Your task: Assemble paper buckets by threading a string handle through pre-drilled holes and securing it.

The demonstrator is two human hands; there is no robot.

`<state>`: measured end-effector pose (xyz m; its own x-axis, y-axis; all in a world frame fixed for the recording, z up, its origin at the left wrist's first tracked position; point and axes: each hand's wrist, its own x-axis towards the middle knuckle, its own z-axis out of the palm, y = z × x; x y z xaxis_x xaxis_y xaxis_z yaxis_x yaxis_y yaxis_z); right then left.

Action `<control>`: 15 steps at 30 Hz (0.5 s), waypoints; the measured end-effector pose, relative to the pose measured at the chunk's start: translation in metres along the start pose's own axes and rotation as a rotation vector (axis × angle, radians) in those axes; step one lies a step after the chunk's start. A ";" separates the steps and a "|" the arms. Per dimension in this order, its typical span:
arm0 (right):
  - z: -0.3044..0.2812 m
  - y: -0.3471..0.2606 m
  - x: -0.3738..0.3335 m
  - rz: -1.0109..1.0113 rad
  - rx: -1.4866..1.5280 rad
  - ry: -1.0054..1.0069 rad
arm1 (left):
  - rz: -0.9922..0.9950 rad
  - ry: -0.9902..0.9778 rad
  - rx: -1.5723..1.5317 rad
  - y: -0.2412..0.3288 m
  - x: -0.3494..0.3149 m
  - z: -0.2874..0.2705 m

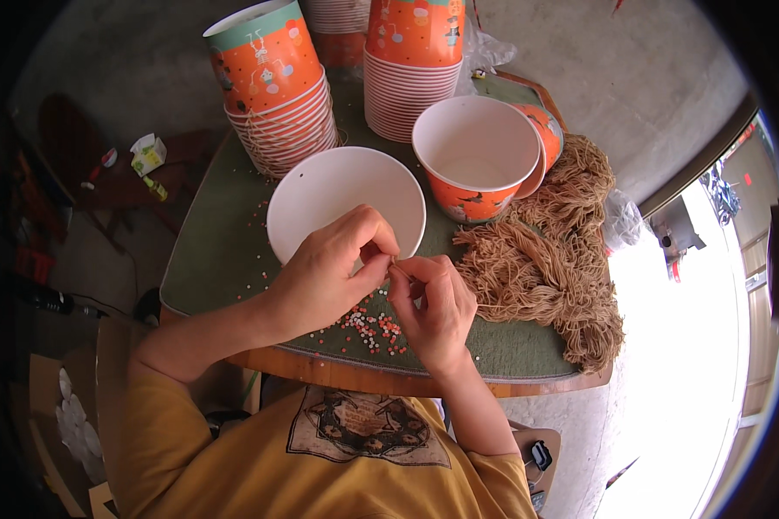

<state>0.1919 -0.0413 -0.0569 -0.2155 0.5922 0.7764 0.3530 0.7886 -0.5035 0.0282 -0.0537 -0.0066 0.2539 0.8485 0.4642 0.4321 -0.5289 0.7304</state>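
Note:
My left hand (337, 264) and my right hand (437, 303) meet at the near rim of a white-lined paper bucket (350, 186). Both are closed in a fingertip pinch, on what looks like the end of a thin brown cord (395, 260); most of it is hidden by the fingers. The bucket is tipped with its mouth facing me, and a small punched hole shows near its far-left rim. Below my hands, small white and orange paper dots (372, 333) lie scattered. A thick hank of tan cord (537, 268) spreads to the right of my right hand.
An orange paper bucket (472, 203) stands open behind the hank, another lying beside it. Tall nested bucket stacks, one left (273, 82) and one middle (414, 78), rise at the back of the green-topped table (203, 259). A cardboard box (52, 415) sits at lower left.

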 end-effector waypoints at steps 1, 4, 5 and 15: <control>0.000 0.000 0.000 0.002 0.001 0.000 | 0.001 -0.001 0.000 0.000 0.000 0.000; 0.000 -0.001 0.000 0.019 0.004 -0.010 | -0.026 -0.015 -0.047 -0.001 0.001 0.000; 0.000 -0.001 -0.001 0.034 0.005 -0.020 | -0.025 -0.016 -0.049 -0.001 0.001 0.000; -0.008 -0.006 0.004 0.748 0.845 -0.018 | -0.072 -0.050 0.099 0.002 0.001 -0.006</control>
<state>0.1964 -0.0451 -0.0471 -0.2239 0.9597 0.1701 -0.3290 0.0899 -0.9401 0.0241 -0.0539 -0.0014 0.2606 0.8852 0.3854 0.5338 -0.4647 0.7065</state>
